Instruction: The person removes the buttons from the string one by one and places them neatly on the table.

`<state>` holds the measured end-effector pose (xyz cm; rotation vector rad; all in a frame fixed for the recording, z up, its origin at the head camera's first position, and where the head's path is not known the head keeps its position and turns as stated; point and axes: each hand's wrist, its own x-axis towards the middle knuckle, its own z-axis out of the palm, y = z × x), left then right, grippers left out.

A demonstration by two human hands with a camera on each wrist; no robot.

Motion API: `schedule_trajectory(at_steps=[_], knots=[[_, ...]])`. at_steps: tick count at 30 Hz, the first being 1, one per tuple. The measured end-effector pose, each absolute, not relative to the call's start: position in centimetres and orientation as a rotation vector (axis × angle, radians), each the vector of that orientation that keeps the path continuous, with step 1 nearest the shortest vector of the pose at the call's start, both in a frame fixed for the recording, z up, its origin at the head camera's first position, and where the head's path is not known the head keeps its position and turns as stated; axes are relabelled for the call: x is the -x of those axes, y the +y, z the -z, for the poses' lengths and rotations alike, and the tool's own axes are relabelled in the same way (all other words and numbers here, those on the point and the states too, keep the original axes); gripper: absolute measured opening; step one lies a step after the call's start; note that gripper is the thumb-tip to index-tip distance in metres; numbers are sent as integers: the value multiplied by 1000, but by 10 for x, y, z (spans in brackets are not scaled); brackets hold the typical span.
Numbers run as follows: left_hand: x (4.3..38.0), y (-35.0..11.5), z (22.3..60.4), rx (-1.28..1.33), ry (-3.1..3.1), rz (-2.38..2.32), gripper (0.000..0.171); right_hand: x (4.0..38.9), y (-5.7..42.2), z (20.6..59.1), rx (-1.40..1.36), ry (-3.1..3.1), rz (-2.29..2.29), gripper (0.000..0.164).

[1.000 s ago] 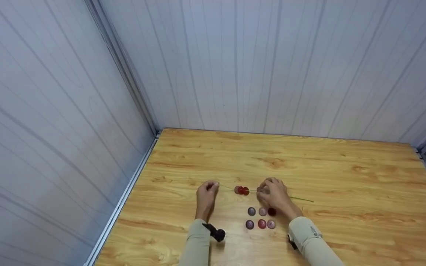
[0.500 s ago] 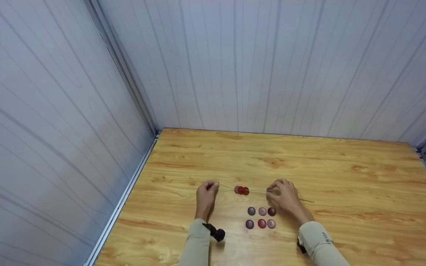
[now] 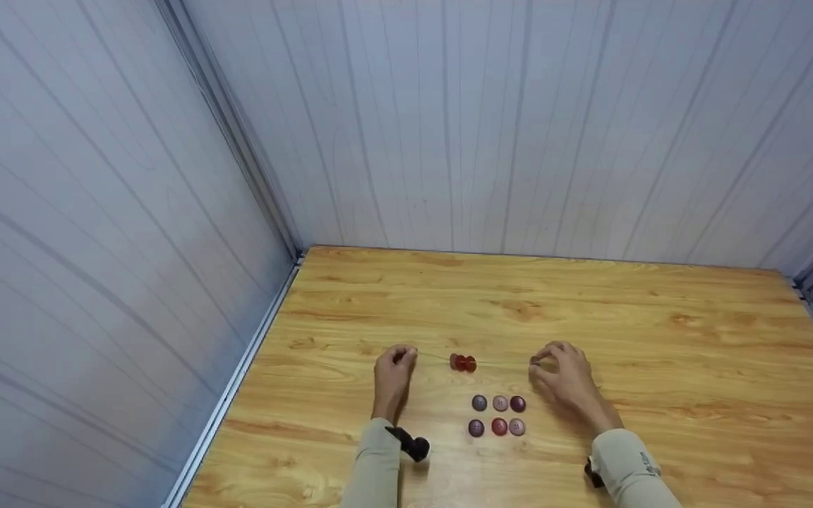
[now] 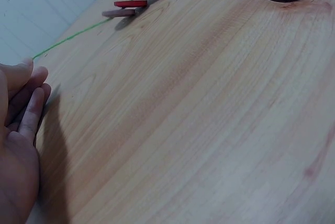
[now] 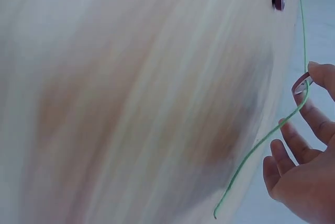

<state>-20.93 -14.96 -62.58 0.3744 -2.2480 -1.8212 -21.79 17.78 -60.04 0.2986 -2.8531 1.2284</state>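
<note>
Lower centre, our left hand (image 3: 394, 377) pinches green string (image 4: 73, 36), our right hand (image 3: 567, 374) a button (image 5: 302, 84). Three threaded buttons (image 3: 462, 363) sit between, nearer the left.

Wood-grain tabletop (image 3: 660, 324), pale panelled walls (image 3: 477, 127)

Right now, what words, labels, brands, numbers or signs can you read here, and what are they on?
Nothing is legible.
Right sleeve cuff: small dark lettering, too small and blurred to read.
Loose buttons and strung buttons: no lettering visible.
</note>
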Motion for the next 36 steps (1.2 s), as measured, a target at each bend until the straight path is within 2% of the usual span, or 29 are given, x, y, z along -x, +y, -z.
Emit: schedule_trajectory(at_steps=[21, 36], knots=[[207, -150, 624, -365, -2246, 1839, 16, 210, 226, 595, -221, -2899, -1190, 32], [208, -150, 625, -375, -2206, 1864, 15, 207, 252, 593, -195, -2897, -1179, 35]])
